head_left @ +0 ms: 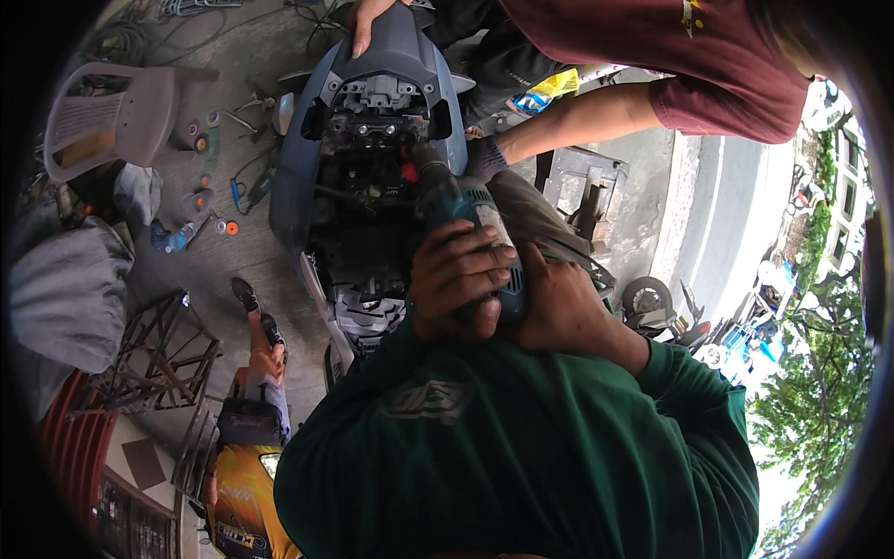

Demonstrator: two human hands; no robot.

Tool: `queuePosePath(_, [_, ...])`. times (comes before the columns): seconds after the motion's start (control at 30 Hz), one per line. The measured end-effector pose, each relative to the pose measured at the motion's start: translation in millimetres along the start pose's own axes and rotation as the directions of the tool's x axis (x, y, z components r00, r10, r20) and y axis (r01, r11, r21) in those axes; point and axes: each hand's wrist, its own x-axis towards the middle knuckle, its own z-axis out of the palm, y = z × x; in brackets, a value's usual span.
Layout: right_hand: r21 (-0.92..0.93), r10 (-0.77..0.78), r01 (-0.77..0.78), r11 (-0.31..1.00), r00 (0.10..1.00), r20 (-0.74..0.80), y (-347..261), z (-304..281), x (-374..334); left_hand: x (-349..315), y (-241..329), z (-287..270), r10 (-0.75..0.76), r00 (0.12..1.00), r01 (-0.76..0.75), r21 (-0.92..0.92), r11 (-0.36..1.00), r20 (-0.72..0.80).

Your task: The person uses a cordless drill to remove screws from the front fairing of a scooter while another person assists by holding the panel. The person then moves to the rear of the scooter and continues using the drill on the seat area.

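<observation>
Both of my hands are closed on a teal power tool [475, 210], which looks like an electric drill or impact wrench. My left hand [461, 279] wraps round its body with the fingers across the top. Behind it, my right hand [573, 303] grips the rear of the tool; part of its fingers is hidden. The tool's dark nose points into the opened rear of a motorcycle [303, 186], beside a small red part [408, 171]. Whether the tip touches a fastener I cannot tell. Bolts and a bracket [372, 130] show under the grey tail cover [386, 47].
A co-worker's hand [368, 20] rests on the tail cover. Another person's arm [582, 123], with a grey cuff, reaches to the motorcycle's right side. A plastic chair [116, 116] and scattered tools and cans lie left. A person in yellow [247, 494] sits lower left.
</observation>
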Motion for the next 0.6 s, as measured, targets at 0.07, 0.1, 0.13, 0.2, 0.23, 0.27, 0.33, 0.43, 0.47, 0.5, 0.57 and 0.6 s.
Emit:
queuePosePath(0.07, [-0.003, 0.016, -0.016, 1.0, 1.0, 0.006, -2, 3, -2, -1, 1, 0, 0.012, 1.0, -0.012, -0.008, 1.0, -0.009])
queuePosePath(0.1, [0.002, 0.031, -0.031, 1.0, 0.999, 0.019, -3, 5, -2, -1, 2, 0, 0.017, 1.0, -0.017, -0.011, 1.0, -0.022])
queuePosePath(0.13, [0.006, 0.046, -0.047, 0.999, 0.998, 0.033, -2, 6, -2, 0, 3, -1, 0.019, 1.0, -0.02, -0.011, 1.0, -0.023])
queuePosePath(0.2, [0.004, 0.028, -0.028, 1.0, 1.0, 0.004, -2, 9, -3, 1, 7, -2, -0.009, 1.0, 0.009, -0.004, 1.0, -0.007])
queuePosePath(0.23, [0.005, 0.023, -0.023, 1.0, 1.0, -0.012, -3, 11, -4, 3, 8, -3, -0.025, 1.0, 0.025, -0.002, 1.0, 0.01])
queuePosePath(0.27, [0.024, 0.013, -0.012, 1.0, 0.999, -0.029, -2, 12, -4, 5, 9, -4, -0.035, 0.999, 0.035, -0.01, 0.999, 0.014])
queuePosePath(0.33, [0.055, -0.01, 0.015, 0.998, 0.997, -0.078, -2, 13, -4, 9, 10, -6, -0.063, 0.998, 0.063, -0.017, 0.998, 0.028])
queuePosePath(0.43, [0.08, -0.065, 0.074, 0.994, 0.992, -0.109, -2, 12, -3, 15, 9, -8, -0.046, 0.998, 0.047, -0.047, 0.998, 0.032])
queuePosePath(0.47, [0.077, -0.046, 0.053, 0.996, 0.995, -0.09, -2, 11, -4, 15, 9, -8, -0.023, 0.999, 0.024, -0.039, 0.999, 0.031])
queuePosePath(0.5, [0.076, -0.025, 0.03, 0.997, 0.998, -0.065, -1, 10, -4, 16, 9, -7, -0.016, 0.999, 0.017, -0.033, 0.999, 0.03])
queuePosePath(0.57, [0.078, 0.009, -0.007, 0.997, 0.999, -0.033, -2, 8, -6, 15, 9, -6, -0.02, 0.999, 0.021, -0.026, 0.999, 0.034])
queuePosePath(0.6, [0.078, 0.018, -0.016, 0.997, 1.0, -0.024, -2, 8, -6, 14, 9, -5, -0.031, 0.999, 0.032, -0.022, 0.999, 0.036])
